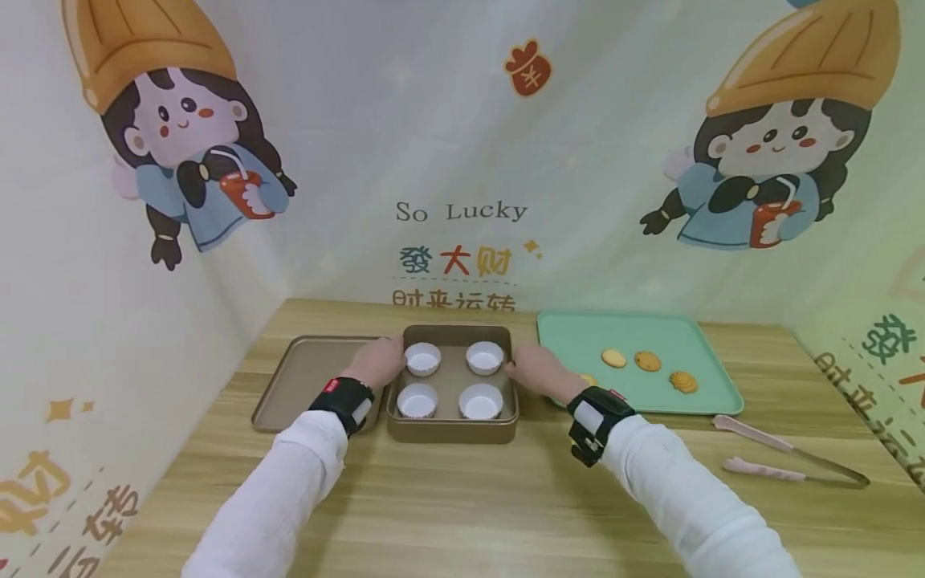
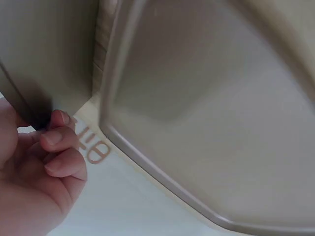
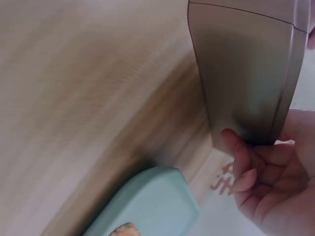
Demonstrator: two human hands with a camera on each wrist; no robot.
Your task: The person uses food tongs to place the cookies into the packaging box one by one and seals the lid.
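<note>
A deep, square, bronze-coloured baking tin (image 1: 452, 432) sits in the middle of the wooden table, with several white paper cupcake liners (image 1: 422, 359) inside, spaced apart toward its corners. My left hand (image 1: 377, 361) grips the tin's left side near the back. Its fingers (image 2: 64, 162) curl at the rim in the left wrist view. On the opposite side, my right hand (image 1: 538, 368) holds the right wall near the back corner. In the right wrist view its fingers (image 3: 242, 162) lie against the outer wall and the thumb is at the rim.
Left of the tin lies a shallow bronze tray (image 1: 311, 385), partly behind my left wrist. A mint-green tray (image 1: 694, 337) at the right bears several cookies (image 1: 647, 360), one half hidden by my right arm. Pink-tipped tongs (image 1: 751, 433) lie in front of it. Printed cloth (image 1: 462, 144) hangs behind the table.
</note>
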